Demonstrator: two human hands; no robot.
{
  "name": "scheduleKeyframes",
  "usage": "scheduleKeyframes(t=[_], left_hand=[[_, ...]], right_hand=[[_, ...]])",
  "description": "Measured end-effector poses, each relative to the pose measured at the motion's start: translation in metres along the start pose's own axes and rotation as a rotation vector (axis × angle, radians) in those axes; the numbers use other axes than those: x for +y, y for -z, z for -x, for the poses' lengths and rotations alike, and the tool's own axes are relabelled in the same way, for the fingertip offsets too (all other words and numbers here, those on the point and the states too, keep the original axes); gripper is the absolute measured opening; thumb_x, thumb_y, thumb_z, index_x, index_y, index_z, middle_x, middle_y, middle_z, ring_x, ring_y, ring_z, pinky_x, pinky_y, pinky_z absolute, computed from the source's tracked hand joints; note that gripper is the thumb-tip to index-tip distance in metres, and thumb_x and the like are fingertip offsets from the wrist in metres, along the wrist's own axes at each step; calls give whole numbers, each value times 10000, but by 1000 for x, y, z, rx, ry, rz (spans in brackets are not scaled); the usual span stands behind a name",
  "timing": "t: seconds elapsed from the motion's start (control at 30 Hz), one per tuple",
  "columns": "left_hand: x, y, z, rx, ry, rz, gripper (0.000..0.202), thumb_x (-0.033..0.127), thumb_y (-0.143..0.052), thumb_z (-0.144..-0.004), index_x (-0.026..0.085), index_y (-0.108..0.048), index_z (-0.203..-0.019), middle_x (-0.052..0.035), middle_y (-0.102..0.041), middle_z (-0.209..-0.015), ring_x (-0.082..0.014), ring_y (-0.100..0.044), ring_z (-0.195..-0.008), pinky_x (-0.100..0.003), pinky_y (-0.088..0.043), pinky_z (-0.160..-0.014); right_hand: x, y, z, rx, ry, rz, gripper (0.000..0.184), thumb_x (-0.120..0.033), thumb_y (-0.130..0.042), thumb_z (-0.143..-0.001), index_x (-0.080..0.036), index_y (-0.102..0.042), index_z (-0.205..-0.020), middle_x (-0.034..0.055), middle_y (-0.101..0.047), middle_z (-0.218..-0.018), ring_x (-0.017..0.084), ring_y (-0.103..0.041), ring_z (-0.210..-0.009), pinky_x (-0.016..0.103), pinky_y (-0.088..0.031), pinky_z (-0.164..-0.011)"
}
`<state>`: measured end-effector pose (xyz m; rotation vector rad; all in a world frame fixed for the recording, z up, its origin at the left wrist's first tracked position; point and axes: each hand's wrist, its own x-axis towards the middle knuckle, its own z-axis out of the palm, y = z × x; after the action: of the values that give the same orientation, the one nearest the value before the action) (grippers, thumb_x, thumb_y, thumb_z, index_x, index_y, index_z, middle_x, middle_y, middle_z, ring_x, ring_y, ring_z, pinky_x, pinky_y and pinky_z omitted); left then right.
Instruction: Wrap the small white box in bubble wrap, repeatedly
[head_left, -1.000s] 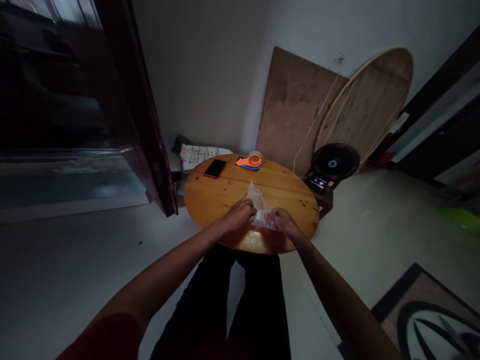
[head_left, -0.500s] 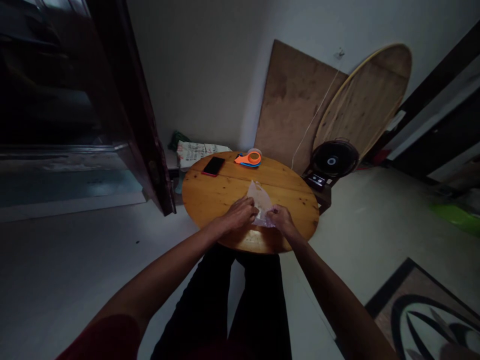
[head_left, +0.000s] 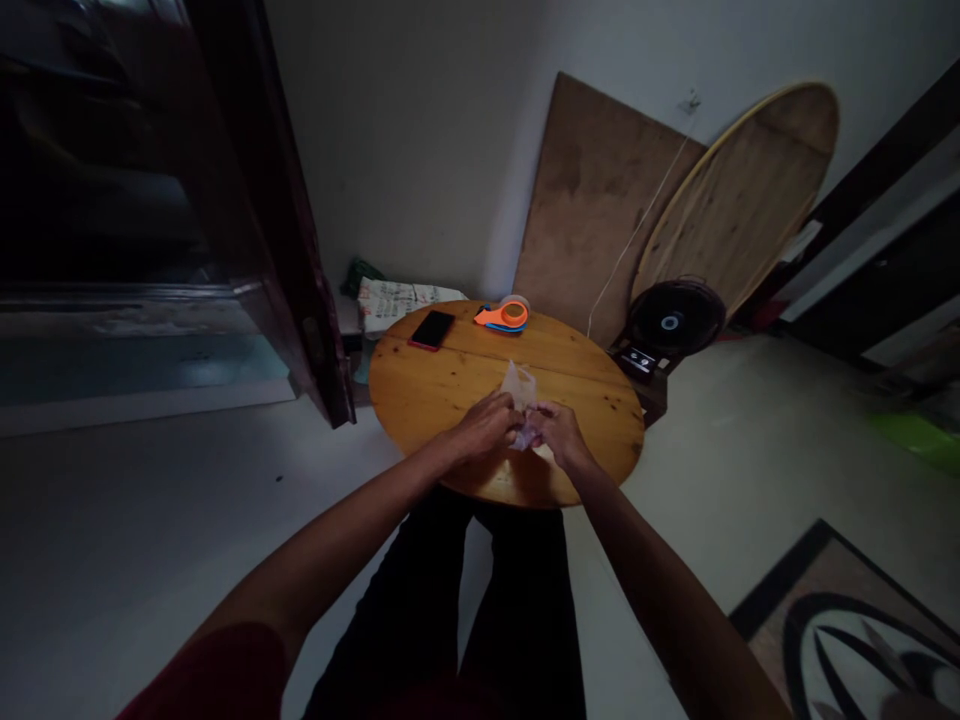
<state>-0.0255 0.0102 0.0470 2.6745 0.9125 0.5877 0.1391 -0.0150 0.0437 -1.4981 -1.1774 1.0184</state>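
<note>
A small clear plastic bag (head_left: pixel 519 385) stands up between my two hands over the near part of a round wooden table (head_left: pixel 427 390). My left hand (head_left: pixel 487 424) is closed with its fingers pinching the bag's lower edge. My right hand (head_left: pixel 553 432) is closed on the same bag from the right side. Most of the bag's lower part is hidden by my fingers. Both hands almost touch each other.
A red-edged phone (head_left: pixel 431 329) and an orange tape dispenser (head_left: pixel 504 315) lie at the table's far side. A dark door (head_left: pixel 285 250) stands left. Wooden boards (head_left: pixel 600 200), a black fan (head_left: pixel 671 322) and a printed sack (head_left: pixel 397 300) sit behind. A patterned rug (head_left: pixel 847 620) lies right.
My hands have drawn closer together and the bag between them has been bunched into a smaller, more upright shape.
</note>
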Motion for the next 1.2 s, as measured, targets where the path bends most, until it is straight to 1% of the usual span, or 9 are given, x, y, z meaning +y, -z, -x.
scheduleKeyframes(t=[0.2,0.37,0.47,0.57,0.67,0.8,1.03,1.1,1.2], left_hand=[[-6,-8,4,110,21,108,361,137,-526,-791,166,-585,-1146,-80,-607,-1075,-219,-526,-1043,-344,-421,-958],[-9,-13,7,156,93,249,554,133,-557,-756,176,-477,-1302,-81,-599,-1174,-217,-520,-1098,-356,-419,-979],[-9,-17,8,212,171,379,520,135,-570,-740,177,-506,-1254,-56,-618,-1064,-185,-552,-977,-315,-453,-887],[-6,-22,9,317,288,505,366,156,-578,-752,157,-556,-1117,-33,-600,-963,-142,-554,-833,-265,-460,-776],[1,-25,6,403,424,502,256,301,-645,-769,141,-581,-957,-37,-565,-929,-131,-534,-768,-261,-450,-725],[5,-28,1,384,493,433,272,391,-698,-747,161,-582,-836,-18,-549,-852,-146,-524,-787,-261,-434,-724],[-4,-35,-1,313,475,427,166,282,-680,-758,155,-610,-837,-25,-550,-884,-138,-541,-802,-247,-443,-715],[-4,-35,-3,301,484,409,166,280,-690,-741,153,-626,-828,-33,-558,-895,-151,-552,-822,-257,-455,-729],[-4,-33,-4,282,458,351,160,269,-695,-719,156,-649,-820,-43,-574,-889,-182,-561,-877,-282,-465,-781]], right_hand=[[-18,4,16,-89,-45,-67,298,-302,-649,-658,-148,-618,-911,48,-704,-767,132,-621,-543,230,-481,-490],[-19,4,22,-189,54,62,298,-250,-580,-736,-147,-630,-1011,80,-721,-941,148,-666,-679,271,-532,-647],[-17,2,24,-220,173,277,376,-178,-499,-773,-148,-599,-1135,87,-715,-996,157,-674,-756,285,-529,-729],[-17,1,25,-197,293,525,409,-129,-462,-785,-142,-599,-1170,76,-725,-924,178,-674,-815,302,-516,-798],[-17,1,26,-183,326,626,467,-101,-449,-785,-137,-563,-1236,57,-728,-861,181,-670,-818,298,-509,-810],[-16,3,23,-196,292,608,558,-68,-446,-762,-103,-492,-1317,86,-729,-910,181,-671,-816,292,-509,-802],[-8,10,10,-225,222,467,657,-49,-447,-715,-137,-457,-1366,91,-734,-999,185,-665,-835,332,-516,-840],[-8,12,6,-237,223,465,609,-57,-449,-720,-137,-513,-1320,78,-739,-951,187,-663,-851,337,-511,-862],[-13,19,2,-320,305,518,429,-97,-456,-757,-162,-652,-1133,69,-737,-919,201,-663,-894,344,-515,-869]])
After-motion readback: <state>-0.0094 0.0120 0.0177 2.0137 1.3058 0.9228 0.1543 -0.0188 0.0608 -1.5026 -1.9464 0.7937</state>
